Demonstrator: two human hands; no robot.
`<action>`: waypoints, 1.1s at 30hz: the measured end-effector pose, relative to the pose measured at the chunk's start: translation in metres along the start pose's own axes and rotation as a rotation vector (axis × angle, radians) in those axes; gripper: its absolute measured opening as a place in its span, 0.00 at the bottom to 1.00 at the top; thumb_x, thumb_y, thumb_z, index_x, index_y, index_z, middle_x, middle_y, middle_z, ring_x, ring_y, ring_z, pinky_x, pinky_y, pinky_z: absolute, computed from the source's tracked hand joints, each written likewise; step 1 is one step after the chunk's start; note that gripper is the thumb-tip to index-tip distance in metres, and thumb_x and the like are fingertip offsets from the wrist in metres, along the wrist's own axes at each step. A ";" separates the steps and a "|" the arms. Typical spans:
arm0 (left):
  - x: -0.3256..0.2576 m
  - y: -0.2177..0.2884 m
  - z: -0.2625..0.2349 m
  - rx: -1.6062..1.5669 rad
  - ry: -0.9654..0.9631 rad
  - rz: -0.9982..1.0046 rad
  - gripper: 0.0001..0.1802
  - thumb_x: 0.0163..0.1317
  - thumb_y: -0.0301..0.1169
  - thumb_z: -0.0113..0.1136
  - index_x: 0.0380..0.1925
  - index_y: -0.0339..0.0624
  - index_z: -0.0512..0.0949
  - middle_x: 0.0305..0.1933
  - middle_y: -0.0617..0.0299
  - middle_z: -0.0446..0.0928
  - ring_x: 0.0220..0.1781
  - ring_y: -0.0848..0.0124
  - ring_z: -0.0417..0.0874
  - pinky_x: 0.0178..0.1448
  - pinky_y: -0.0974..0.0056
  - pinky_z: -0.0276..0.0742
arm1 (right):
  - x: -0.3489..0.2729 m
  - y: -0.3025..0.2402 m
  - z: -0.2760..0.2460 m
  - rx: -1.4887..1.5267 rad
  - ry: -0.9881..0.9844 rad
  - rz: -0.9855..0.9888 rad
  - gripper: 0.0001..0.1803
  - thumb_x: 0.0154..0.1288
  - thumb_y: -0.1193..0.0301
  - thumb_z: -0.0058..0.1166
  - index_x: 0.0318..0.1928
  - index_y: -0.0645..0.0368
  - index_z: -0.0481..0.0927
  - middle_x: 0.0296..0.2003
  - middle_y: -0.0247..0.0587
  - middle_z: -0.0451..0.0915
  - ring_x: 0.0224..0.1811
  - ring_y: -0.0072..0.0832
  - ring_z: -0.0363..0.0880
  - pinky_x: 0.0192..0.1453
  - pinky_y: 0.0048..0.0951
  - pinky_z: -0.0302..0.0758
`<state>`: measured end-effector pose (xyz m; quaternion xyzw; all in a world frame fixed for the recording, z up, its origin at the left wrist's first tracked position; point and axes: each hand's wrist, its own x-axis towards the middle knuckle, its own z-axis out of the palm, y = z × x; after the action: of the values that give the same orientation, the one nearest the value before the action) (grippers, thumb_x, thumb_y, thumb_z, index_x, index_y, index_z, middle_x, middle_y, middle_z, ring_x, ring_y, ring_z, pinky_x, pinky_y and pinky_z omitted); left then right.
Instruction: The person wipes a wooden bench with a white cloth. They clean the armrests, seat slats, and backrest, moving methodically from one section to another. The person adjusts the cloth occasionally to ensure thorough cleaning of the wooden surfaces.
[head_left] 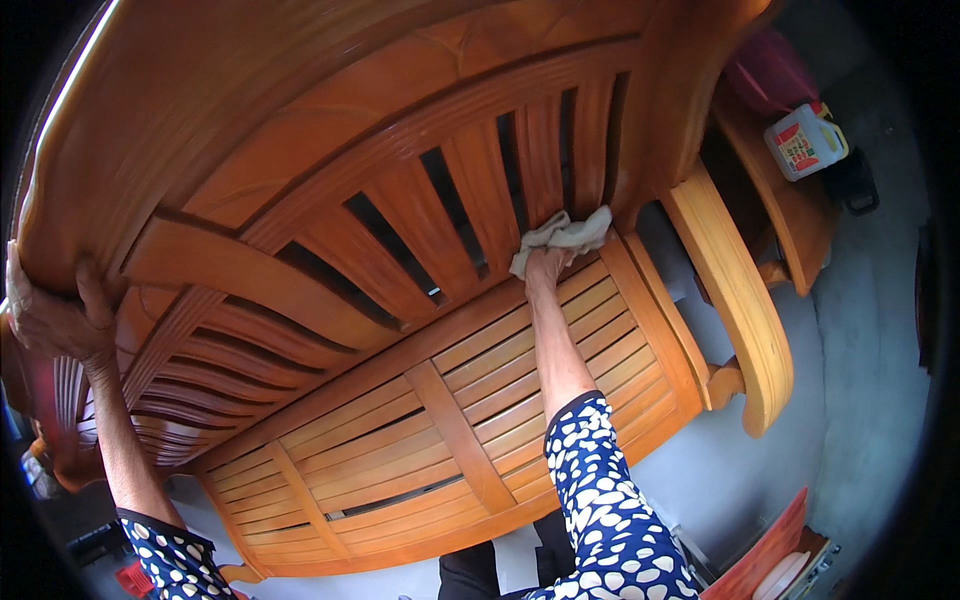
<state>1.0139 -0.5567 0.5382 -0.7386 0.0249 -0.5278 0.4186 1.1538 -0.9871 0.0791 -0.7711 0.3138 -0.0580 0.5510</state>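
A large varnished wooden bench [460, 375] with a slatted seat and a slatted backrest [385, 235] fills most of the view. My right hand [548, 268] reaches across the seat, closed on a crumpled whitish cloth [565, 235]. The cloth lies against the foot of the backrest, near its right end, where it meets the seat. At the far left, my left hand [65, 318] grips the top edge of the backrest, its thumb on the near face and its fingers over the rim. The fingers of my right hand are partly hidden by the cloth.
A pale wooden armrest [735, 300] bounds the bench's right end. Beyond it, a small wooden side table [775, 190] carries a white plastic jug [800, 145] and a dark pink object [770, 70]. A red panel [765, 545] and a white round dish [785, 577] are at lower right.
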 end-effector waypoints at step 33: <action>0.009 0.027 -0.021 -0.169 0.084 -0.020 0.42 0.56 0.60 0.60 0.64 0.50 0.65 0.59 0.63 0.72 0.62 0.67 0.70 0.63 0.57 0.60 | -0.165 -0.014 0.035 0.225 -0.083 0.219 0.27 0.60 0.83 0.41 0.62 0.71 0.61 0.55 0.57 0.67 0.59 0.43 0.65 0.65 0.41 0.61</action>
<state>1.0119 -0.5912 0.5299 -0.7486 0.0798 -0.5586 0.3481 1.0441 -0.8654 0.1205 -0.6676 0.3642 -0.0004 0.6493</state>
